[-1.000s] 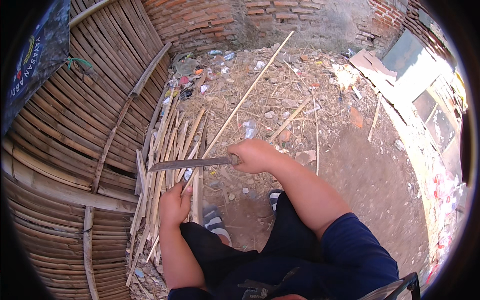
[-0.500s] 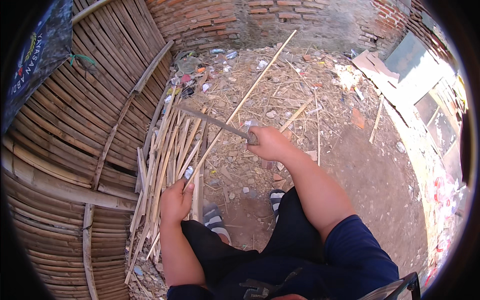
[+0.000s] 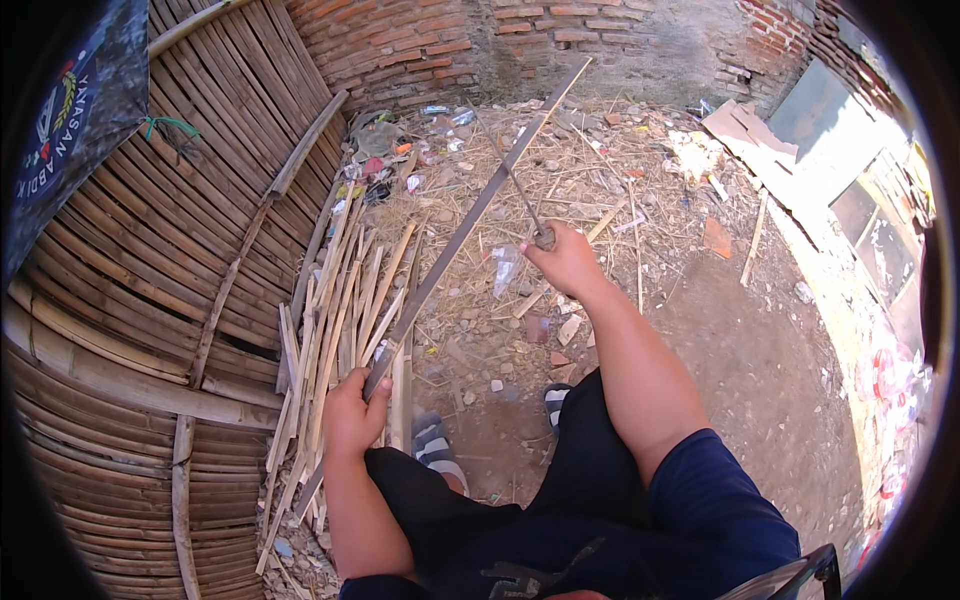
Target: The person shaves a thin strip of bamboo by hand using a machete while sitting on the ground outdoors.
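My left hand is closed around the lower part of a long bamboo strip. The strip slants up and away to the right, its dark side showing. In my right hand is a machete, gripped by its short handle. Its thin blade, seen nearly edge-on, points away and to the left and crosses the strip about midway; whether they touch I cannot tell. Beside my left hand lies a pile of pale split bamboo strips on the ground.
A slatted bamboo wall rises on the left, with a dark printed banner hanging on it. A brick wall closes the far side. Shavings and litter cover the ground before it. Boards and sheets lean at the right.
The bamboo strip has turned from its pale side to its dark side. My right hand has moved slightly right and away, and the machete blade has swung from pointing left to pointing more away.
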The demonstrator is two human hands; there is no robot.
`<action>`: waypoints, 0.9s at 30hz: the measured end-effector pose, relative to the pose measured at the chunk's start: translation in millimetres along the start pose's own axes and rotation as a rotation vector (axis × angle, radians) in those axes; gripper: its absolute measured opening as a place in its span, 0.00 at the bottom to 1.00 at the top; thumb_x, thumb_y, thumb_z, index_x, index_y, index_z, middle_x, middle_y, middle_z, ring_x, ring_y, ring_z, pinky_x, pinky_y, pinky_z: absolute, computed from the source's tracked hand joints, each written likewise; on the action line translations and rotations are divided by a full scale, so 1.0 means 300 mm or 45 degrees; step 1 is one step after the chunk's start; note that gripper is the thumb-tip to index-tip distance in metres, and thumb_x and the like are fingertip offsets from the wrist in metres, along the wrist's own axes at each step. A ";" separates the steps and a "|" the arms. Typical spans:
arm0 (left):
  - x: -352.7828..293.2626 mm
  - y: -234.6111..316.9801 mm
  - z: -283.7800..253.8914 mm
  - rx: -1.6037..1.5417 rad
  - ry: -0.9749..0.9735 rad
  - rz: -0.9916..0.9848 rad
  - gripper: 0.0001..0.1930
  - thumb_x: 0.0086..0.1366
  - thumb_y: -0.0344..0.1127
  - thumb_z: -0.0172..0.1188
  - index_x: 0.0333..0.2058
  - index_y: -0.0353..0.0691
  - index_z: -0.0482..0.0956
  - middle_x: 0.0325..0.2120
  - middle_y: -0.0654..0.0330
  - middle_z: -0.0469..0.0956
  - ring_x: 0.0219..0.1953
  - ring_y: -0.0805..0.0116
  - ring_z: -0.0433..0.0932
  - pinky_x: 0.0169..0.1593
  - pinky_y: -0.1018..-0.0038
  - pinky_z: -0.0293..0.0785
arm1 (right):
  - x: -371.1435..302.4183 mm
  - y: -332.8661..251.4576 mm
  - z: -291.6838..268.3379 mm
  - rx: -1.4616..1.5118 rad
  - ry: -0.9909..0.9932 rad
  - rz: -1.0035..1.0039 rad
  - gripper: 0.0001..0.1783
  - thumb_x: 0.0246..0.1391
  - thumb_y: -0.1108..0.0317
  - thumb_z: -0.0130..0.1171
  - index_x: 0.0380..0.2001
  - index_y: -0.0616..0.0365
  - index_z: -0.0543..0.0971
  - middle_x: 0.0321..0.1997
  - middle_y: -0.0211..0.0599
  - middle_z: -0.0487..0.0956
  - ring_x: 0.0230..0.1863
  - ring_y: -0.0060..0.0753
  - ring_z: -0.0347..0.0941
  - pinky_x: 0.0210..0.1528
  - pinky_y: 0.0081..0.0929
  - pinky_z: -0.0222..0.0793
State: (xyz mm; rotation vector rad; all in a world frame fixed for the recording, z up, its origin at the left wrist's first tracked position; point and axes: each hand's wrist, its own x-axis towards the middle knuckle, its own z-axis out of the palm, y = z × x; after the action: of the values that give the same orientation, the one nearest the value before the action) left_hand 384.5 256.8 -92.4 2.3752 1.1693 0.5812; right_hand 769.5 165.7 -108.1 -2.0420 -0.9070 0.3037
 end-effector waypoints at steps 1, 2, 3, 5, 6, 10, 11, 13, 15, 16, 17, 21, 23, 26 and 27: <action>0.006 -0.005 0.009 0.011 0.004 0.001 0.17 0.67 0.45 0.69 0.40 0.35 0.83 0.25 0.43 0.82 0.29 0.41 0.83 0.34 0.55 0.76 | -0.024 -0.027 -0.003 -0.026 -0.082 -0.062 0.26 0.56 0.50 0.71 0.47 0.61 0.81 0.39 0.56 0.85 0.44 0.60 0.83 0.49 0.48 0.78; 0.013 -0.013 0.018 0.024 0.006 0.001 0.17 0.67 0.46 0.69 0.40 0.35 0.83 0.25 0.43 0.82 0.29 0.42 0.82 0.34 0.55 0.76 | -0.049 -0.051 -0.006 -0.050 -0.165 -0.123 0.26 0.55 0.51 0.71 0.48 0.60 0.81 0.39 0.55 0.85 0.44 0.60 0.83 0.49 0.49 0.78; 0.016 -0.018 0.030 0.036 0.009 0.000 0.17 0.66 0.46 0.69 0.39 0.35 0.83 0.24 0.44 0.82 0.29 0.42 0.82 0.34 0.55 0.76 | -0.072 -0.065 0.000 -0.075 -0.249 -0.182 0.25 0.55 0.52 0.71 0.48 0.59 0.81 0.39 0.54 0.85 0.44 0.60 0.83 0.49 0.50 0.78; 0.024 -0.016 0.046 0.017 -0.022 -0.008 0.17 0.66 0.46 0.69 0.39 0.35 0.83 0.24 0.44 0.82 0.29 0.42 0.83 0.34 0.55 0.76 | -0.104 -0.056 0.057 -0.247 -0.368 -0.474 0.25 0.55 0.51 0.71 0.47 0.59 0.81 0.35 0.54 0.85 0.41 0.61 0.83 0.45 0.50 0.77; 0.025 -0.017 0.051 0.010 -0.035 -0.011 0.17 0.66 0.46 0.69 0.39 0.35 0.84 0.24 0.45 0.82 0.29 0.42 0.83 0.35 0.55 0.76 | -0.117 -0.053 0.081 -0.332 -0.425 -0.622 0.24 0.56 0.51 0.71 0.46 0.59 0.81 0.33 0.54 0.84 0.39 0.61 0.83 0.43 0.51 0.77; -0.001 -0.033 0.017 -0.034 -0.057 -0.004 0.17 0.66 0.45 0.69 0.40 0.35 0.84 0.25 0.44 0.82 0.30 0.42 0.83 0.35 0.56 0.76 | -0.152 -0.141 0.084 -0.342 -0.623 -0.767 0.23 0.55 0.52 0.72 0.40 0.60 0.80 0.32 0.54 0.83 0.38 0.61 0.82 0.42 0.51 0.76; -0.006 -0.028 0.013 -0.022 -0.035 0.013 0.17 0.66 0.45 0.69 0.40 0.34 0.84 0.25 0.44 0.82 0.30 0.42 0.83 0.35 0.56 0.76 | -0.123 -0.118 0.060 -0.272 -0.609 -0.620 0.23 0.55 0.53 0.72 0.43 0.59 0.80 0.34 0.53 0.84 0.41 0.60 0.82 0.44 0.50 0.77; -0.017 -0.031 0.002 0.002 0.019 0.051 0.17 0.67 0.45 0.69 0.39 0.34 0.84 0.25 0.43 0.82 0.29 0.41 0.83 0.35 0.56 0.76 | -0.037 -0.057 0.030 -0.132 -0.575 -0.337 0.23 0.54 0.55 0.71 0.48 0.57 0.81 0.39 0.51 0.85 0.45 0.58 0.83 0.49 0.49 0.78; -0.014 -0.047 0.000 0.009 0.029 0.078 0.17 0.68 0.44 0.67 0.40 0.33 0.83 0.25 0.42 0.81 0.28 0.42 0.81 0.34 0.57 0.75 | 0.000 -0.011 0.014 0.031 -0.315 -0.209 0.23 0.55 0.54 0.71 0.47 0.58 0.82 0.38 0.52 0.85 0.45 0.57 0.83 0.48 0.48 0.78; -0.013 -0.049 0.003 -0.020 0.025 0.076 0.17 0.69 0.44 0.66 0.40 0.31 0.83 0.24 0.42 0.80 0.27 0.43 0.80 0.33 0.58 0.74 | 0.003 -0.017 0.005 0.116 -0.194 -0.143 0.23 0.55 0.53 0.71 0.47 0.58 0.82 0.38 0.52 0.84 0.45 0.57 0.83 0.48 0.48 0.78; -0.006 -0.047 0.004 -0.051 0.020 0.075 0.17 0.70 0.44 0.65 0.40 0.30 0.83 0.23 0.42 0.79 0.26 0.43 0.79 0.33 0.58 0.73 | -0.009 -0.025 0.010 0.076 -0.227 -0.206 0.23 0.55 0.53 0.71 0.46 0.58 0.82 0.38 0.52 0.85 0.45 0.57 0.83 0.48 0.48 0.78; 0.012 -0.007 0.017 0.003 0.021 0.117 0.15 0.70 0.43 0.64 0.39 0.34 0.83 0.28 0.41 0.82 0.33 0.38 0.82 0.37 0.54 0.76 | -0.142 -0.131 0.080 -0.251 -0.534 -0.509 0.22 0.55 0.53 0.71 0.44 0.59 0.83 0.38 0.54 0.85 0.44 0.59 0.83 0.48 0.50 0.78; 0.018 -0.021 0.026 0.045 -0.021 0.142 0.15 0.71 0.43 0.63 0.40 0.34 0.83 0.29 0.40 0.82 0.34 0.37 0.82 0.38 0.53 0.76 | -0.166 -0.159 0.067 -0.366 -0.682 -0.618 0.22 0.55 0.53 0.71 0.45 0.59 0.83 0.39 0.54 0.85 0.44 0.59 0.83 0.49 0.50 0.78; 0.012 -0.027 0.025 0.009 -0.080 0.190 0.16 0.72 0.43 0.63 0.40 0.31 0.82 0.25 0.40 0.79 0.30 0.37 0.79 0.34 0.55 0.73 | -0.116 -0.126 0.023 -0.281 -0.621 -0.537 0.24 0.55 0.53 0.71 0.47 0.59 0.82 0.41 0.55 0.86 0.45 0.59 0.83 0.49 0.50 0.78; 0.005 -0.027 0.021 0.039 -0.063 0.169 0.16 0.73 0.43 0.63 0.40 0.32 0.82 0.25 0.40 0.79 0.30 0.37 0.79 0.35 0.55 0.73 | -0.062 -0.071 0.010 -0.216 -0.496 -0.421 0.25 0.55 0.52 0.71 0.48 0.59 0.82 0.41 0.55 0.86 0.46 0.59 0.83 0.49 0.50 0.78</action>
State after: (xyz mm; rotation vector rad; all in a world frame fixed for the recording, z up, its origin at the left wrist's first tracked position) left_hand 383.6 261.5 -101.7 2.4924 1.0118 0.5475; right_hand 744.3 162.3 -95.2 -1.9739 -1.5339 0.4637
